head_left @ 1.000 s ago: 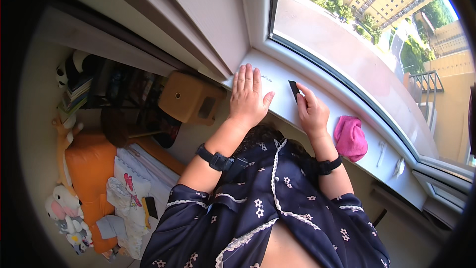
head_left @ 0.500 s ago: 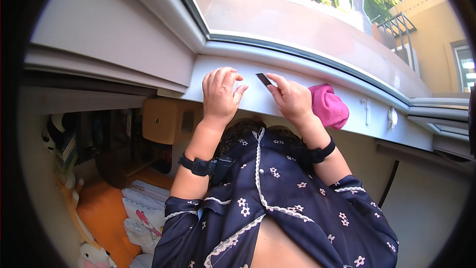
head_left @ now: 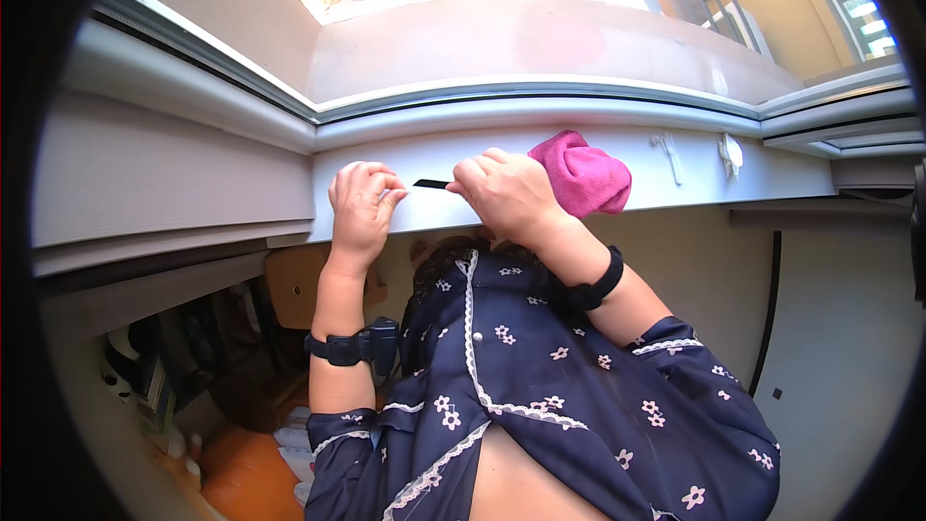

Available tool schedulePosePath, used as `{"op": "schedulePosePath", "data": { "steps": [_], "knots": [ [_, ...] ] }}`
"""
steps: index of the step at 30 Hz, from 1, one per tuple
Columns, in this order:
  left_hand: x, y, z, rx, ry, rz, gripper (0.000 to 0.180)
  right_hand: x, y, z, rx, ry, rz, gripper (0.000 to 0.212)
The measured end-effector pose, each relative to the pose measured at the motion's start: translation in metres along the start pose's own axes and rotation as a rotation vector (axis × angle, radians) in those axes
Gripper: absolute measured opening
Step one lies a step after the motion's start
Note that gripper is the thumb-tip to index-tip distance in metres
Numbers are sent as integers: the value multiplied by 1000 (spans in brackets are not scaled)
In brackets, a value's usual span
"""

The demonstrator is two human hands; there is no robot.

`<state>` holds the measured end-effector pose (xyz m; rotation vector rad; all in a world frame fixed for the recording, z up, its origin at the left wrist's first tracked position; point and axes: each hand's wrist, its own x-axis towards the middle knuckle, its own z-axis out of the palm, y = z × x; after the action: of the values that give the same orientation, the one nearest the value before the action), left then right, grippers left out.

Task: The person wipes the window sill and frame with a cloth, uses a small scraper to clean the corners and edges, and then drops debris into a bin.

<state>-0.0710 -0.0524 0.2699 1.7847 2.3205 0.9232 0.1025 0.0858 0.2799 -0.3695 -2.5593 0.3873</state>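
A small, flat black strip (head_left: 431, 183) with a slanted end is pinched in the fingers of my right hand (head_left: 508, 195), just above the white windowsill (head_left: 424, 217). It points left toward my left hand (head_left: 362, 207), and a narrow gap stays between them. The thumb and fingertips of my left hand are pressed together; anything between them is too small to make out. Directly behind my right hand, a crumpled pink cloth (head_left: 584, 174) lies on the sill.
On the sill further right are a thin white stick-like piece (head_left: 670, 156) and a small white rounded object (head_left: 731, 154). The window frame (head_left: 540, 111) runs along the far side. Below the sill at left stands a wooden piece of furniture (head_left: 294, 285), with an orange cushion-like thing (head_left: 251, 473) lower down.
My view has turned, so the scene is shifted left. My left thumb and fingers have come together. The black strip has swung nearly level and now points at my left hand.
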Motion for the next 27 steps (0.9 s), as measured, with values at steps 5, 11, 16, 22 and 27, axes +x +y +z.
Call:
{"op": "schedulePosePath", "data": {
  "steps": [5,11,16,22,27],
  "knots": [
    [-12,-21,-8,51,68,7,16,-22,26,-44,100,16,169,14],
    [-26,-29,-1,28,134,-149,12,-75,68,-69,188,45,378,8],
    [-23,-18,0,1,198,-157,23,-72,55,-28,324,80,357,9],
    [-11,-4,12,15,90,-72,27,-10,22,32,377,122,207,8],
    [-9,-11,13,42,78,-83,26,0,20,39,326,123,221,11]
  ]
}}
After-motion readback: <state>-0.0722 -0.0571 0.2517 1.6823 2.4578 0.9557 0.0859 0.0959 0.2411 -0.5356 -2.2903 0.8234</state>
